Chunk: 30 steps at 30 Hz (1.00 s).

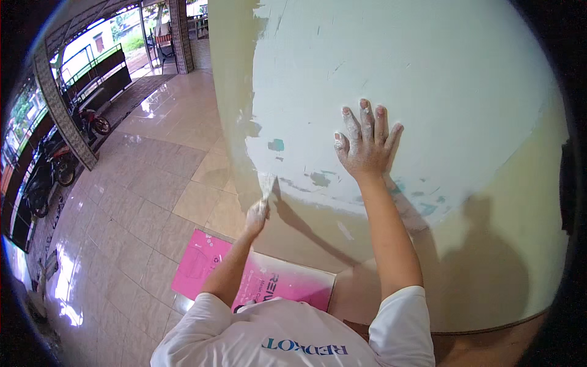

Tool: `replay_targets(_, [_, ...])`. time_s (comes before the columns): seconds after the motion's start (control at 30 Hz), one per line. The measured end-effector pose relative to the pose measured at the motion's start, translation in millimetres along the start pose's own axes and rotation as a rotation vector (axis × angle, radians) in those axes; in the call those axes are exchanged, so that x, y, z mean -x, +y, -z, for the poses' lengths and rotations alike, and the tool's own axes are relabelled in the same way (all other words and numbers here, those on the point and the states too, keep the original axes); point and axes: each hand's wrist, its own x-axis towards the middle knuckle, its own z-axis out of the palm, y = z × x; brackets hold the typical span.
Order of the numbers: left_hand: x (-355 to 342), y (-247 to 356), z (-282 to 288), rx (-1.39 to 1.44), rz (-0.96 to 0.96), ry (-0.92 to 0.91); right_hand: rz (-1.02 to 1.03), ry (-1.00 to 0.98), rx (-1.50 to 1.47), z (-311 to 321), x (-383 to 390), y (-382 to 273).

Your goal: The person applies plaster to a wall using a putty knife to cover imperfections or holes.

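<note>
A wall (391, 61) with a broad white coat of filler over a beige-green surface stands in front of me. My left hand (257, 215) is closed round the handle of a putty knife (266, 182). Its whitened blade is up against the lower left border of the white coat. Higher and to the right, my right hand (367, 147) lies on the white area with its fingers spread, holding nothing. White powder or filler coats its fingers. Around and between the hands, small bluish-green patches (276, 145) and grey patches (320, 179) show through the coat.
Below the wall, a pink printed sheet or board (199, 260) lies on the glossy tiled floor (134, 226). Motorcycles (52, 165) stand at the far left beside a tiled pillar (61, 110). Dark gate panels (101, 76) are behind them. My shadow (480, 263) falls on the wall's lower right.
</note>
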Motion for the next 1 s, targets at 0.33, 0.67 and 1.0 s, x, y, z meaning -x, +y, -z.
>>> replay_targets(0.33, [-17, 59, 22, -0.009, -0.146, -0.029, -0.011, -0.007, 0.005, 3, 0, -2])
replay_targets(0.67, [22, -4, -37, -0.009, 0.005, -0.039, -0.008, -0.008, 0.008, 2, 2, 4])
replay_targets(1.0, [-18, 111, -31, -0.131, -0.265, -0.041, -0.016, 0.003, 0.053, 3, 1, 2])
